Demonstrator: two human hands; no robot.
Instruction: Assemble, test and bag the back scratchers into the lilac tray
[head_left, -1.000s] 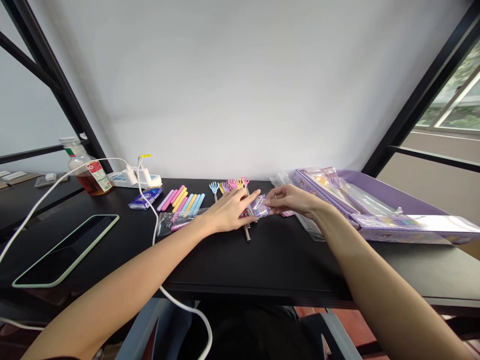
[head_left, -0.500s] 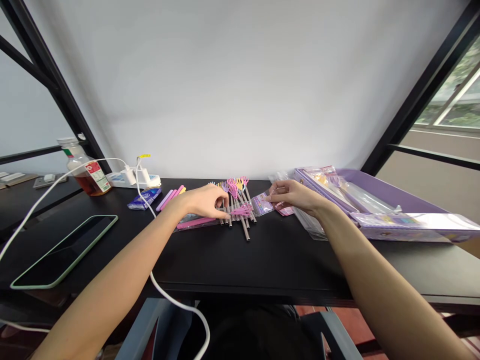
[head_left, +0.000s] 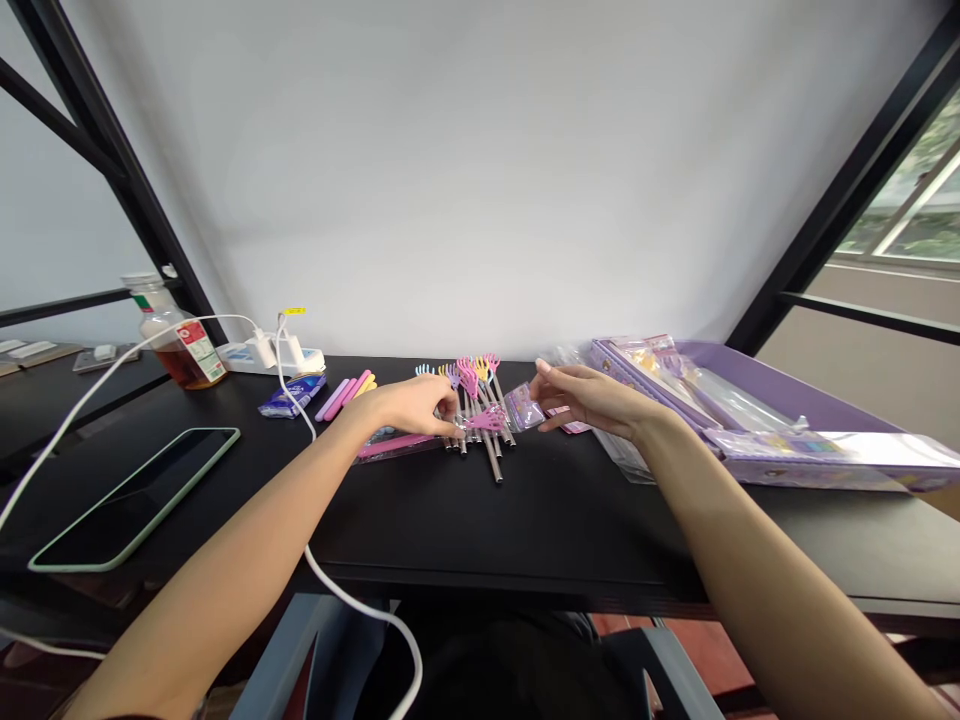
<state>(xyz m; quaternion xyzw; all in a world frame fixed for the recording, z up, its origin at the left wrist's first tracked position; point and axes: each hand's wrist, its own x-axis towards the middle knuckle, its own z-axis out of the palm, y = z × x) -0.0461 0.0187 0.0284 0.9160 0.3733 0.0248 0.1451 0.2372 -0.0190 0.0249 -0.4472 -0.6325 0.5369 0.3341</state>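
My left hand is closed, thumb and fingers pinched around the middle of a pink back scratcher in a clear sleeve. Its pink handle sticks out to the left, and its pink claw head shows to the right. Under and behind it lie several metal-rod back scratchers with pink, yellow, purple and blue claws. My right hand is open, fingers apart, beside a small purple plastic packet; whether they touch I cannot tell. A pink packet is partly hidden under this hand.
Pastel sticks lie left of my hand, by a blue packet and a power strip. A white cable crosses the desk. Further left are a phone and bottle. A purple box stands right.
My left hand has drawn back left from over the back scratchers and pinched the sleeved pink one. The right hand has let go of the purple packet and spread its fingers.
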